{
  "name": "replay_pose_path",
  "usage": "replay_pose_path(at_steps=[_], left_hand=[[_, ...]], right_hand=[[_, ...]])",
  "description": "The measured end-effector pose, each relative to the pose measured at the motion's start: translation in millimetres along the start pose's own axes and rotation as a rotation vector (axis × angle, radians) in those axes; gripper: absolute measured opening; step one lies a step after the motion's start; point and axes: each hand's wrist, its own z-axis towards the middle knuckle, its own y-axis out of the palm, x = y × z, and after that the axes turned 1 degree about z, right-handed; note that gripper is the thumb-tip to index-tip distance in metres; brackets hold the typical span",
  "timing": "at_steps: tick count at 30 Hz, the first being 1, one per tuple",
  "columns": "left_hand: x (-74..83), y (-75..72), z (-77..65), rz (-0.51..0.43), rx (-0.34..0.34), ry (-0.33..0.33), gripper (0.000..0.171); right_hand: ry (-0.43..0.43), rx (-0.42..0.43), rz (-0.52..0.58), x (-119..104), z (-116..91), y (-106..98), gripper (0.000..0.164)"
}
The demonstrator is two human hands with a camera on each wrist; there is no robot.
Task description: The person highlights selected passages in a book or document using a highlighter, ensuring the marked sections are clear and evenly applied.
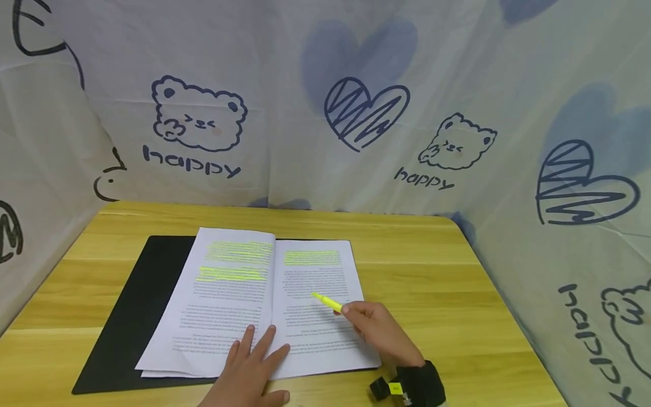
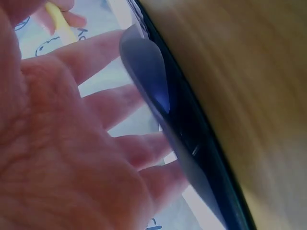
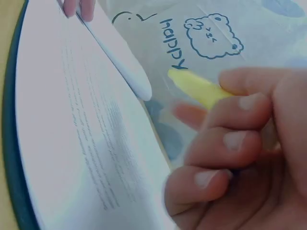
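Observation:
A yellow highlighter [image 1: 328,302] is pinched in my right hand [image 1: 381,330], its tip over the right page of an open stapled-looking paper booklet [image 1: 315,339]. In the right wrist view the highlighter [image 3: 199,88] sits between thumb and fingers, the other fingers curled. Yellow highlighted lines [image 1: 231,274] cover the upper left page, and more highlighted lines [image 1: 312,258] mark the top of the right page. My left hand [image 1: 249,367] rests with fingers spread on the lower part of the booklet near its fold. The left wrist view shows its fingers straight against the paper edge.
Beneath the booklet lies a black mat [image 1: 127,316], showing mostly at the left. Both are on a wood-grain table [image 1: 432,282]. A pale printed cloth [image 1: 285,113] with bears and hearts hangs behind and at the sides. A black band [image 1: 421,384] circles the right wrist.

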Motion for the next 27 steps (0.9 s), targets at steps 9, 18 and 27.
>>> replay_pose_path(at_steps=[9, 18, 27], left_hand=[[0.6, 0.8, 1.7, -0.049, -0.007, -0.008, 0.080], [-6.3, 3.9, 1.1, -0.086, -0.025, -0.004, 0.082], [-4.3, 4.8, 2.6, -0.064, -0.023, -0.008, 0.086]], right_hand=[[-0.011, 0.330, 0.299, 15, 21, 19, 0.032], [-0.034, 0.400, 0.508, 35, 35, 19, 0.029], [-0.105, 0.435, 0.731, 43, 51, -6, 0.018]])
